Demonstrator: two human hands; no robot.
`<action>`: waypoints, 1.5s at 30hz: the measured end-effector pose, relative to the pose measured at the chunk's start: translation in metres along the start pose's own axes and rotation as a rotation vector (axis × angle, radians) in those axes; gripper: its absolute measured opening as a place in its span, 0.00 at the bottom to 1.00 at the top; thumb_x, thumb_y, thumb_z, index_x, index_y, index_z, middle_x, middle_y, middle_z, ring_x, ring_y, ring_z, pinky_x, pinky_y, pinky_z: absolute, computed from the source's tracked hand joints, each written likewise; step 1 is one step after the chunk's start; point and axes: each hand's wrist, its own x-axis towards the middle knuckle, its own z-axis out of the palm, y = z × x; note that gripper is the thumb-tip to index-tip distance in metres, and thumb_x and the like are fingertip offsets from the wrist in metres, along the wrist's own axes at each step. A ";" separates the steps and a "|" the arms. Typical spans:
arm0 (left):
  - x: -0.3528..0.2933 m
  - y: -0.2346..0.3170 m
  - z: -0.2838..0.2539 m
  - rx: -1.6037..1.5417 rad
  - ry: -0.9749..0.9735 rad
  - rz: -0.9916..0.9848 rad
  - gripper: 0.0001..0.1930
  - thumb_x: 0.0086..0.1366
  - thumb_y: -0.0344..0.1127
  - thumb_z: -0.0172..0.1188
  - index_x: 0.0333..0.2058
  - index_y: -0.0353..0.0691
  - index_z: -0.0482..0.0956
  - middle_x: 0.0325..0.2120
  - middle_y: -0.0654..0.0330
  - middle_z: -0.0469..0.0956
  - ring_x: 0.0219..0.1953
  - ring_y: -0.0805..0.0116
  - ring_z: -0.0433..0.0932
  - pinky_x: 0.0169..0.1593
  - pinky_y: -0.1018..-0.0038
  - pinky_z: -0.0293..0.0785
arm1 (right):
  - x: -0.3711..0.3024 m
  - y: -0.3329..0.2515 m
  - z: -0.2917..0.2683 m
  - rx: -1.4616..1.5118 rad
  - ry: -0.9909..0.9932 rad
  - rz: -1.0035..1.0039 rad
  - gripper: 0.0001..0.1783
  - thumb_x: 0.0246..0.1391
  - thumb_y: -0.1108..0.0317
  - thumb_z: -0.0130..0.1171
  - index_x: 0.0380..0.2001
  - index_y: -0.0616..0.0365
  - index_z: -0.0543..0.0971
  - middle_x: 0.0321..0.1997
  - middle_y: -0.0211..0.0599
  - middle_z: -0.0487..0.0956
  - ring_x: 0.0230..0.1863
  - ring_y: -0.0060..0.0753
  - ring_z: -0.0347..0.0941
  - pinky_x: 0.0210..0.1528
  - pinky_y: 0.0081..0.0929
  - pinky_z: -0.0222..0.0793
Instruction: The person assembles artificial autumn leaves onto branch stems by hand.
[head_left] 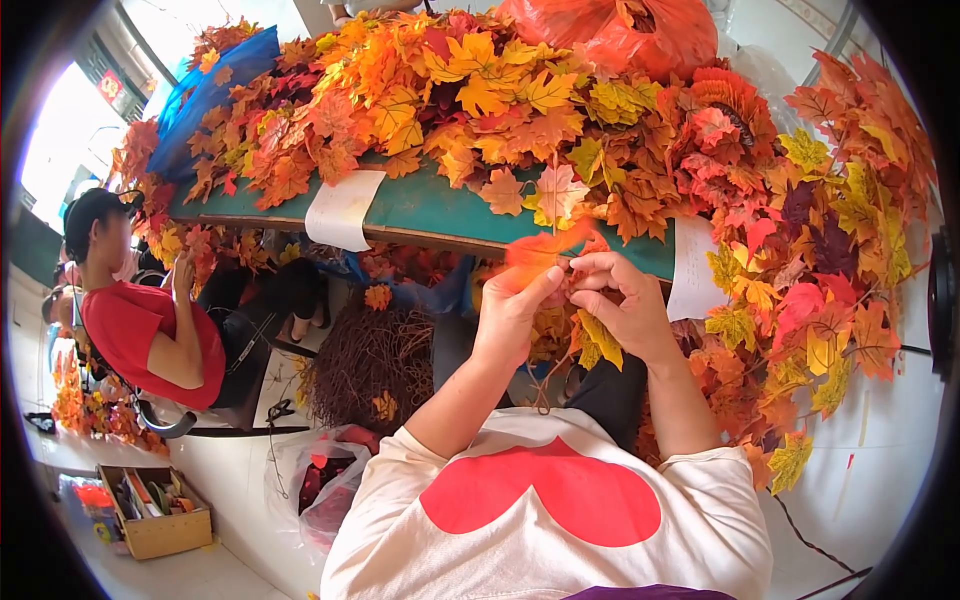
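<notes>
Orange leaf (535, 252) sits mid-frame, just above centre, pinched at its lower edge by left hand (512, 312): thumb and fingers closed on it, leaf fanned up and out above the fingertips. Looks held that way to keep the blade clear while the stem end gets worked.

Right hand (622, 300) is just beside it, right of centre, fingers curled in and fingertips pressed together on something small at the leaf's base. Can't tell if it's stem or wire, too small. Both hands nearly touch, knuckles facing each other, so the leaf base lies between them and the blade sticks out above the left.

Yellow leaf (598, 340) hangs below the right palm, seemingly part of the same sprig. Thin brown twig (545, 385) trails down from between the hands toward the lap; likely what the leaves mount on.

Hands are held up close to the green table's (430, 205) front edge, upper centre. Loose leaf pile (450, 90) covers the tabletop, within reach. More leaf branches (800, 250) stack down the right side of the frame.

Lower left centre: brown twig bundle (368, 360) on the floor. Far left: seated person in red shirt (140, 330). Bottom left: cardboard box (155, 510).
</notes>
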 end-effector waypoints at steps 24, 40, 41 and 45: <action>0.004 -0.008 0.000 -0.179 0.017 -0.144 0.07 0.57 0.31 0.59 0.34 0.37 0.76 0.25 0.65 0.75 0.26 0.79 0.70 0.32 0.83 0.65 | -0.001 0.001 -0.004 -0.048 -0.008 0.050 0.16 0.46 0.77 0.58 0.42 0.61 0.74 0.30 0.32 0.79 0.33 0.17 0.74 0.38 0.17 0.68; 0.001 -0.008 0.000 -0.166 0.040 -0.100 0.06 0.56 0.29 0.60 0.32 0.35 0.76 0.26 0.63 0.76 0.27 0.77 0.73 0.33 0.82 0.68 | -0.003 0.002 -0.006 -0.021 -0.012 0.042 0.16 0.46 0.78 0.58 0.41 0.63 0.73 0.33 0.33 0.79 0.34 0.18 0.73 0.40 0.17 0.68; 0.000 -0.008 0.001 -0.170 0.045 -0.098 0.06 0.56 0.29 0.60 0.32 0.35 0.77 0.25 0.63 0.76 0.26 0.77 0.73 0.33 0.82 0.68 | -0.003 0.003 -0.006 -0.022 -0.012 0.042 0.16 0.46 0.78 0.58 0.41 0.63 0.73 0.33 0.33 0.79 0.34 0.18 0.73 0.40 0.17 0.68; 0.000 -0.010 0.000 -0.127 0.045 -0.064 0.06 0.57 0.28 0.59 0.34 0.34 0.77 0.27 0.62 0.77 0.27 0.77 0.74 0.35 0.81 0.69 | -0.003 0.006 -0.004 0.027 -0.001 0.051 0.15 0.46 0.78 0.58 0.40 0.64 0.73 0.32 0.34 0.79 0.34 0.19 0.75 0.40 0.17 0.69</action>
